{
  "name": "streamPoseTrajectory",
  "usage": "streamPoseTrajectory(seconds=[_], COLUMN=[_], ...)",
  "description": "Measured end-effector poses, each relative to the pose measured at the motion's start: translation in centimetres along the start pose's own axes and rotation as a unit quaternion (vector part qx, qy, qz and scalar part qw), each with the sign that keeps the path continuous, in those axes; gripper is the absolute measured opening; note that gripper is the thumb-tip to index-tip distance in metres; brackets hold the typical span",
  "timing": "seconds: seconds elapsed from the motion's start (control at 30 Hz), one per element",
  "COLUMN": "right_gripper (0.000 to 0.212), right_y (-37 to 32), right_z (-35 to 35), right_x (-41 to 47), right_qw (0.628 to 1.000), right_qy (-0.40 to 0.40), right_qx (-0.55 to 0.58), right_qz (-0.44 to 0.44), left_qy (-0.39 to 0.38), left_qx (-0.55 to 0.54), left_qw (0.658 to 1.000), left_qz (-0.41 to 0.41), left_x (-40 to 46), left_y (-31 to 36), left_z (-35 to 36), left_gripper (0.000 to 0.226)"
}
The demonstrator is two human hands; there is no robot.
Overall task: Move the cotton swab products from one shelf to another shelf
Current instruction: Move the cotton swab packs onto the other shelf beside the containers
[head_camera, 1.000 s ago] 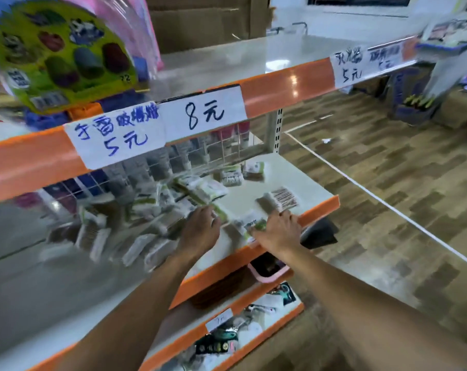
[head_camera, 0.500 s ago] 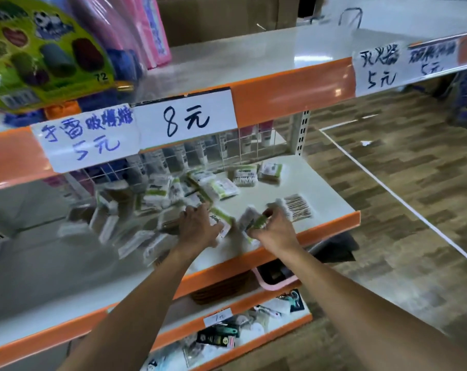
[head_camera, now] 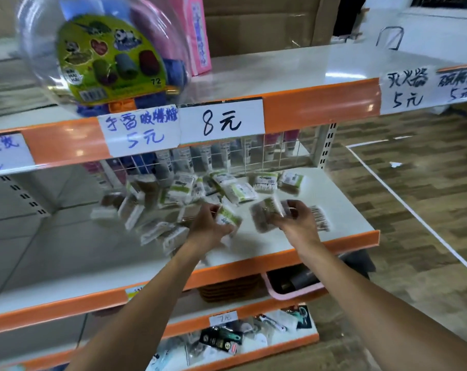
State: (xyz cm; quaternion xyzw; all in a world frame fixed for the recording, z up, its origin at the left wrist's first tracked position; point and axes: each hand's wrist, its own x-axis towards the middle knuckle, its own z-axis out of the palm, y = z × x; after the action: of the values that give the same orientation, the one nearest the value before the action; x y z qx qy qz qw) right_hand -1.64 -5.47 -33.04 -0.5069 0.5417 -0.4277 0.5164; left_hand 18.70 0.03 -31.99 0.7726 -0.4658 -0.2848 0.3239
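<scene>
Several small packets of cotton swabs [head_camera: 237, 190] lie scattered on the white middle shelf [head_camera: 342, 210], most in a heap toward the left. My left hand [head_camera: 209, 226] grips one green-labelled swab packet [head_camera: 228, 216] just above the shelf. My right hand [head_camera: 294, 219] holds another swab packet [head_camera: 266, 214], lifted off the shelf and blurred. A further packet with a barcode [head_camera: 319, 216] lies under my right hand's far side. The two hands are close together near the shelf's front right part.
The top shelf [head_camera: 280, 73] above carries a clear round toy tub [head_camera: 104, 52], a pink box [head_camera: 199, 36] and handwritten price labels. A wire grid [head_camera: 253, 153] backs the middle shelf. Below sit a pink basket [head_camera: 294, 287] and small packaged goods. Wooden floor lies to the right.
Both hands have lifted from lying on the shelf and now each holds a swab packet. The camera has moved closer and tilted up.
</scene>
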Motion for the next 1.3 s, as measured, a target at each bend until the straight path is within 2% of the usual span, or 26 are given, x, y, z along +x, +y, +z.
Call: streamPoseTrajectory(seconds=[0.13, 0.3, 0.4, 0.53, 0.67, 0.73, 0.8, 1.03, 1.17, 1.3], right_gripper=[0.027, 0.033, 0.035, 0.029, 0.042, 0.031, 0.022, 0.028, 0.038, 0.029], right_y=[-1.2, -1.7, -2.0, -2.1, -1.7, -1.6, -1.7, -2.4, -2.5, -2.5], right_z=[0.9, 3.4, 5.3, 8.4, 12.1, 13.7, 15.3, 21.6, 25.5, 29.5], right_x=[-0.8, -2.1, -2.9, -4.0, -5.9, -6.8, -7.8, -11.3, -13.6, -16.0], right_qw=[0.998, 0.992, 0.989, 0.986, 0.978, 0.974, 0.972, 0.966, 0.958, 0.953], right_qy=[-0.03, -0.08, -0.117, -0.154, -0.205, -0.223, -0.234, -0.258, -0.285, -0.301], right_qx=[0.057, 0.095, 0.093, 0.066, 0.032, 0.033, 0.026, 0.001, -0.016, -0.022], right_qz=[-0.02, -0.009, 0.008, 0.01, 0.011, 0.009, 0.005, -0.015, -0.008, -0.018], left_qy=[0.021, 0.061, 0.084, 0.116, 0.138, 0.152, 0.166, 0.197, 0.221, 0.239], left_qx=[-0.09, -0.168, -0.205, -0.206, -0.195, -0.184, -0.185, -0.197, -0.213, -0.213], left_qw=[0.996, 0.983, 0.973, 0.968, 0.967, 0.966, 0.963, 0.952, 0.941, 0.936], left_qz=[-0.021, -0.042, -0.061, -0.083, -0.092, -0.103, -0.105, -0.128, -0.139, -0.148], left_x=[-1.1, -3.2, -4.4, -6.4, -8.3, -9.0, -9.7, -12.2, -13.7, -15.2], left_y=[-0.5, -2.4, -3.9, -6.0, -8.1, -9.3, -10.5, -15.3, -18.0, -21.0], left_z=[-2.5, -5.5, -7.0, -9.2, -11.9, -13.5, -15.0, -19.6, -22.6, -25.4], left_gripper=[0.068, 0.043, 0.041, 0.038, 0.032, 0.038, 0.038, 0.038, 0.041, 0.041])
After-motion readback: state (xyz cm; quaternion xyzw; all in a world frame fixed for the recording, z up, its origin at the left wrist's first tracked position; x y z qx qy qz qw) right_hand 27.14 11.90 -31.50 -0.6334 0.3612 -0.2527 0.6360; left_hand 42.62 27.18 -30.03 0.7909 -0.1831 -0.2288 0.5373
